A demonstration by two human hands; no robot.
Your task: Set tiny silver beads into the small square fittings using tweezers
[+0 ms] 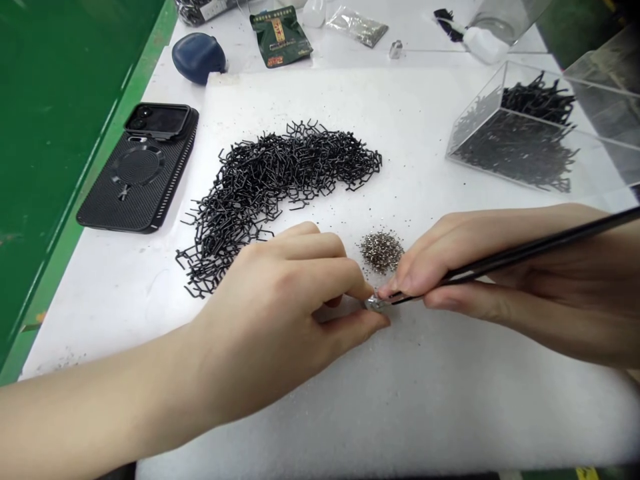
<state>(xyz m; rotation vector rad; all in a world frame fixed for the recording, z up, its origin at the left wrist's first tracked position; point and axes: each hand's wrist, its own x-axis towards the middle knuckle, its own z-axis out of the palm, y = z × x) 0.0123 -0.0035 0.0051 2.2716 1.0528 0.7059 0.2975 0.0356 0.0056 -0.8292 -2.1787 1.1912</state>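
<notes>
My left hand is closed, its thumb and forefinger pinching a small silvery metal part just above the white work surface. From the right, my right hand grips black tweezers, whose tips reach the metal part. Whether the tips hold anything is too small to tell. Behind the fingertips lies a little heap of tiny brownish metal pieces. Beyond my left hand spreads a curved pile of bent black wire pieces, partly hidden by that hand.
A black phone lies at the left, near a dark blue rounded object. Along the back are a green packet, a clear bag and a small metal piece. A clear box of black pieces stands at the right.
</notes>
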